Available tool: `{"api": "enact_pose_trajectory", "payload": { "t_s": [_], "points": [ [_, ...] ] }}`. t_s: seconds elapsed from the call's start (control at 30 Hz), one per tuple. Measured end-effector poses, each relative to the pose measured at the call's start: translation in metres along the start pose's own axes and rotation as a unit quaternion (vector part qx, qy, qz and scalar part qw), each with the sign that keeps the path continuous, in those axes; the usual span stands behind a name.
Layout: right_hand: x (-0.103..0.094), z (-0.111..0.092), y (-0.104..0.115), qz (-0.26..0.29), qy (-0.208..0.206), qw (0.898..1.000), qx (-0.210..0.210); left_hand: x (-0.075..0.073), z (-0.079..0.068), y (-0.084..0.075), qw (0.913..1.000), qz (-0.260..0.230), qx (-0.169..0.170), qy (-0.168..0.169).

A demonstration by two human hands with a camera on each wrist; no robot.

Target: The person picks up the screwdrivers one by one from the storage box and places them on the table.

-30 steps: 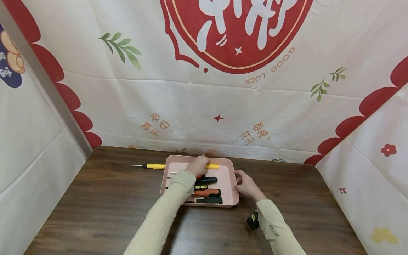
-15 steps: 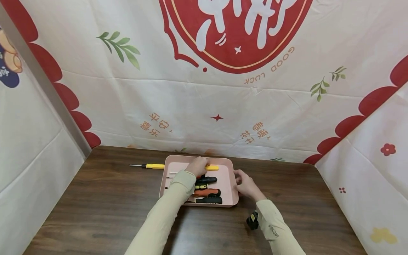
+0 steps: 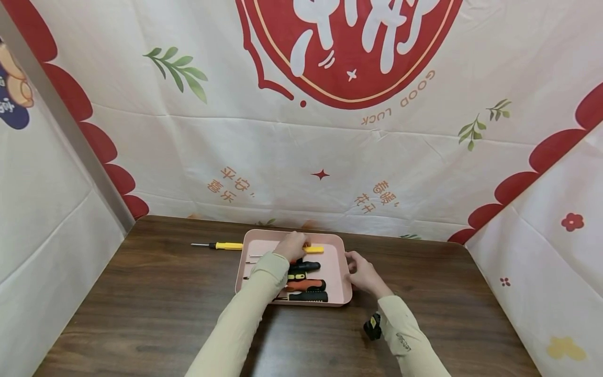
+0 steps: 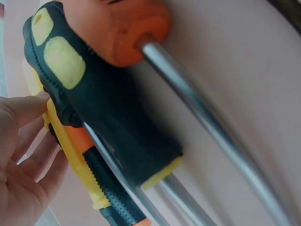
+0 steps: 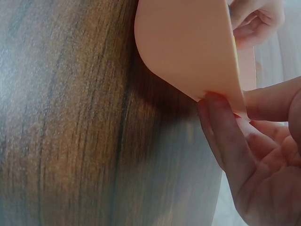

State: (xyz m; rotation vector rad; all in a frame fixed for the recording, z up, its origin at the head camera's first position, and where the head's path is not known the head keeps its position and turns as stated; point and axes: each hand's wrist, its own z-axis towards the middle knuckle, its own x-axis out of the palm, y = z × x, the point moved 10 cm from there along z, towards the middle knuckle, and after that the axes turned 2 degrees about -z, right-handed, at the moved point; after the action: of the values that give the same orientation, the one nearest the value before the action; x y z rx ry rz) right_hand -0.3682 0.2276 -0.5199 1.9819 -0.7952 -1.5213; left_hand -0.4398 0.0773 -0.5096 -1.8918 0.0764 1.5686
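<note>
A pink tray [image 3: 337, 269] stands near the table's back edge, holding several hand tools. Over its far part, my left hand [image 3: 293, 245] pinches a flat yellow tool [image 3: 314, 250] that looks like a utility knife; the left wrist view shows thumb and fingers on its yellow body [image 4: 75, 155]. Beside it lie a black-and-orange tool [image 4: 113, 188], a dark screwdriver with yellow patches [image 4: 117, 113] and an orange-handled screwdriver [image 4: 117, 28]. My right hand [image 3: 365, 274] grips the tray's right rim, thumb inside and fingers outside in the right wrist view. My left forearm hides part of the tray.
A yellow screwdriver [image 3: 229, 246] lies left of the tray, its shaft pointing left. By my right cuff is a small black object [image 3: 372, 327] with a yellow mark. Printed white cloth [image 3: 282, 157] hangs behind the brown wooden table [image 3: 155, 303].
The yellow tool has shifted very slightly toward me within the tray. Both hands have stayed almost in place.
</note>
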Motion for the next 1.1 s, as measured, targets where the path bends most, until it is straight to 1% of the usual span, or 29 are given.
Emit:
{"api": "enact_pose_trajectory", "payload": {
  "t_s": [0.07, 0.27, 0.43, 0.53, 0.77, 0.97, 1.1],
  "points": [
    [0.000, 0.000, 0.000, -0.001, -0.001, 1.000, -0.001, -0.001, 0.000, -0.001, 1.0000, -0.003, 0.004, -0.005],
    [0.001, -0.001, -0.001, 0.009, 0.004, 1.000, 0.003, -0.004, -0.001, -0.006, 0.9992, -0.021, 0.031, -0.017],
    [0.001, -0.001, -0.001, 0.012, 0.005, 1.000, 0.007, -0.005, -0.001, -0.008, 0.9982, -0.040, 0.043, -0.009],
    [0.001, -0.001, -0.001, 0.011, 0.004, 1.000, 0.008, -0.008, -0.002, -0.009, 0.9971, -0.053, 0.054, -0.008],
    [0.001, -0.001, -0.001, 0.015, 0.005, 1.000, 0.011, -0.023, -0.011, -0.012, 0.9952, -0.068, 0.070, -0.003],
    [0.001, -0.001, 0.001, 0.012, 0.003, 1.000, 0.006, -0.037, -0.023, -0.007, 0.9916, -0.107, 0.073, 0.004],
    [-0.001, -0.001, 0.000, 0.007, 0.000, 1.000, 0.004, -0.046, -0.031, -0.004, 0.9895, -0.118, 0.083, -0.003]
  ]
}}
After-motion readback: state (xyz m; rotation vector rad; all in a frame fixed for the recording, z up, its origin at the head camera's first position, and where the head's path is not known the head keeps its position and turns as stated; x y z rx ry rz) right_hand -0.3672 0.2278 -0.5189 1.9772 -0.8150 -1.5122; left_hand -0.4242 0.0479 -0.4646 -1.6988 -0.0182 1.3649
